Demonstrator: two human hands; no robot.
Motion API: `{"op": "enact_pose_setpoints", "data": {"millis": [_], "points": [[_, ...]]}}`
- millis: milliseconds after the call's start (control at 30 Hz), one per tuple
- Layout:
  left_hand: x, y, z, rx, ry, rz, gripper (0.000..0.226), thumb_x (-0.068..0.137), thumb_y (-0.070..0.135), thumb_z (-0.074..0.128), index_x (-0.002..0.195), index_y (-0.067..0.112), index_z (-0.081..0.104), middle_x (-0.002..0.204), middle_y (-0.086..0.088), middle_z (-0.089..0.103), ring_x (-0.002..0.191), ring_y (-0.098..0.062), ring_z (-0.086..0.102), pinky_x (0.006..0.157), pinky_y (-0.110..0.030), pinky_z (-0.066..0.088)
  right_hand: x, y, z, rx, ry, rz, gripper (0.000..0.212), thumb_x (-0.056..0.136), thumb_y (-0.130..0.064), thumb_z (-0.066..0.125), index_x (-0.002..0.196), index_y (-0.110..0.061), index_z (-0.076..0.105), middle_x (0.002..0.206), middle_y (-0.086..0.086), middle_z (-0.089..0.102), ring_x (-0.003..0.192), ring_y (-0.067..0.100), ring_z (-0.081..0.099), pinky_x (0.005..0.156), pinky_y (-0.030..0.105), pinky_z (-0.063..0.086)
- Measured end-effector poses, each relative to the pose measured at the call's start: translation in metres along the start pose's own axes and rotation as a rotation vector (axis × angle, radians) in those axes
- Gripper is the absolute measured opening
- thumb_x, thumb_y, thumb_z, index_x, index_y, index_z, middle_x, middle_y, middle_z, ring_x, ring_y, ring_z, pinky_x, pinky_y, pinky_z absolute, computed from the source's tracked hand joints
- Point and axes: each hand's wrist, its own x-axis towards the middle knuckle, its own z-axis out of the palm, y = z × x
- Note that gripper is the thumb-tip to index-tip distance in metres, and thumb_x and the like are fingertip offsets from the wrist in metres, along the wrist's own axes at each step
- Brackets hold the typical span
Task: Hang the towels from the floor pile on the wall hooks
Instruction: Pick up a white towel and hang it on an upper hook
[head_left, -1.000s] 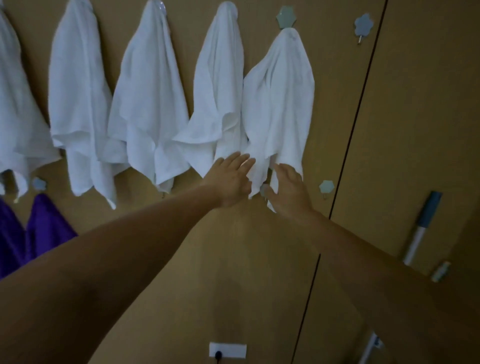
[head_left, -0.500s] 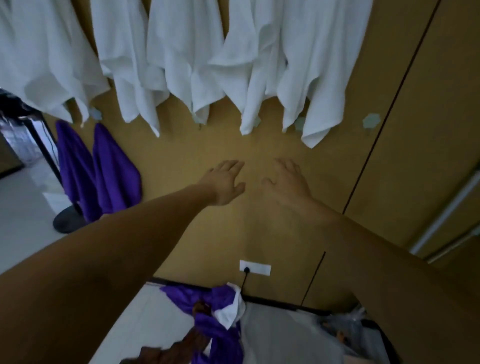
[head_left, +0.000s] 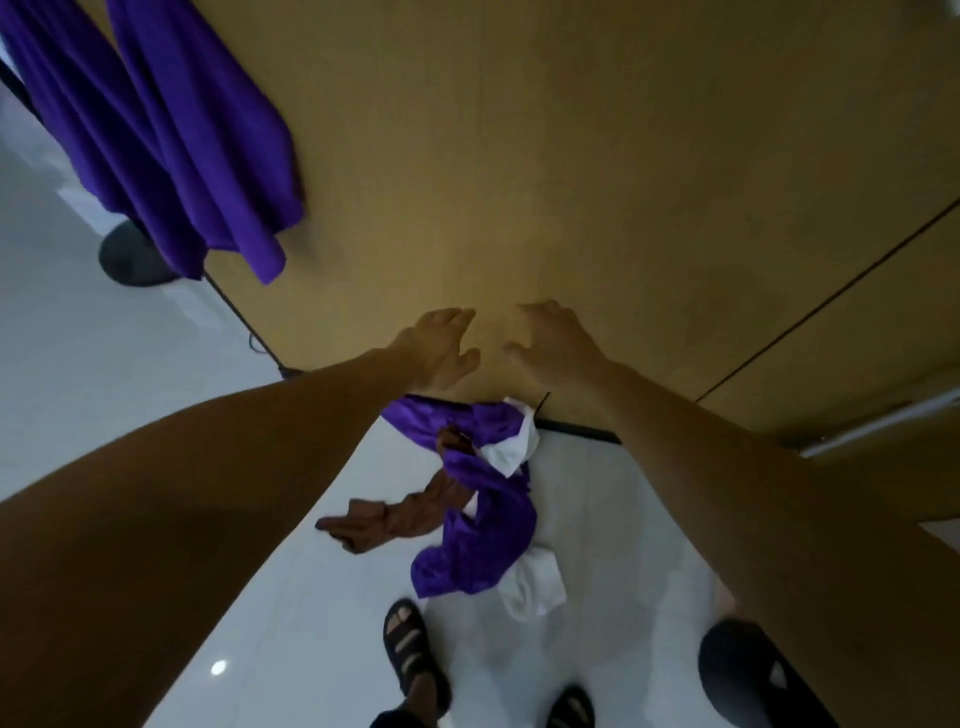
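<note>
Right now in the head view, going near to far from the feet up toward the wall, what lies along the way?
Sandalled foot → white towel → purple towel → the two empty hands, left hand and right hand, over the pile's far end → wood wall.

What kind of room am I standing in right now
Probably an indoor utility or changing area, though that's a guess. Purple towels hang against a tan panelled wall, more towels lie in a pile on a glossy white tiled floor.

Both hands lowered from hung white towels, floor pile (head_left: 475, 499) now below
</note>
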Motion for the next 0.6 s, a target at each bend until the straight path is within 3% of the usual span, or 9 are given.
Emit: {"op": "enact_pose_setpoints", "data": {"millis": [100,167,233,333,433,600], "points": [[0.026,-0.024,0.053,-0.019,-0.106,-0.003,0.068,0.096,0.043,0.043,0.152,0.017,0.014,0.159,-0.006,0.017,0.145,-0.028,0.016,0.116,-0.046,0.022,0.020,0.027,0.061,0.035,-0.083,0.058,0.031,0.091,-0.030,0.053,0.109,-0.004,0.056,0.108,0.017,0.059,0.108,0.032,0.055,0.082,0.033,0.039],[0.043,-0.034,0.094,-0.060,-0.158,-0.011,0.068,0.095,0.041,0.045,0.152,0.017,0.016,0.158,-0.007,0.019,0.145,-0.028,0.018,0.116,-0.045,0.023,0.031,0.055,0.102,0.068,-0.114,0.120,0.023,0.089,-0.029,0.054,0.090,-0.006,0.052,0.090,0.013,0.055,0.093,0.028,0.057,0.071,0.032,0.036],[0.064,-0.040,0.138,-0.100,-0.201,0.011,0.067,0.093,0.040,0.047,0.150,0.016,0.022,0.155,-0.010,0.026,0.142,-0.031,0.024,0.113,-0.049,0.028,0.042,0.087,0.145,0.134,-0.132,0.185,0.035,0.090,-0.034,0.056,0.109,-0.005,0.055,0.107,0.016,0.058,0.104,0.030,0.056,0.081,0.037,0.042],[0.095,-0.050,0.211,-0.142,-0.245,-0.016,0.067,0.085,0.044,0.045,0.142,0.012,0.033,0.143,-0.014,0.041,0.131,-0.037,0.039,0.102,-0.052,0.039,0.062,0.135,0.216,0.157,-0.196,0.279,0.058,0.093,-0.036,0.055,0.139,-0.004,0.041,0.143,0.016,0.044,0.130,0.031,0.043,0.102,0.038,0.038],[0.129,-0.069,0.297,-0.176,-0.270,-0.061,0.077,0.076,0.055,0.040,0.139,0.011,0.038,0.141,-0.012,0.046,0.131,-0.035,0.041,0.103,-0.052,0.040,0.089,0.184,0.295,0.176,-0.224,0.346,0.063,0.092,-0.040,0.055,0.143,-0.008,0.036,0.145,0.017,0.040,0.132,0.033,0.039,0.104,0.042,0.039],[0.182,-0.099,0.422,-0.206,-0.282,-0.086,0.063,0.093,0.036,0.049,0.148,0.013,0.027,0.153,-0.012,0.029,0.142,-0.034,0.022,0.113,-0.048,0.027,0.134,0.258,0.422,0.177,-0.238,0.406,0.059,0.093,-0.041,0.052,0.140,-0.008,0.037,0.137,0.017,0.045,0.125,0.034,0.044,0.091,0.036,0.040]]}}
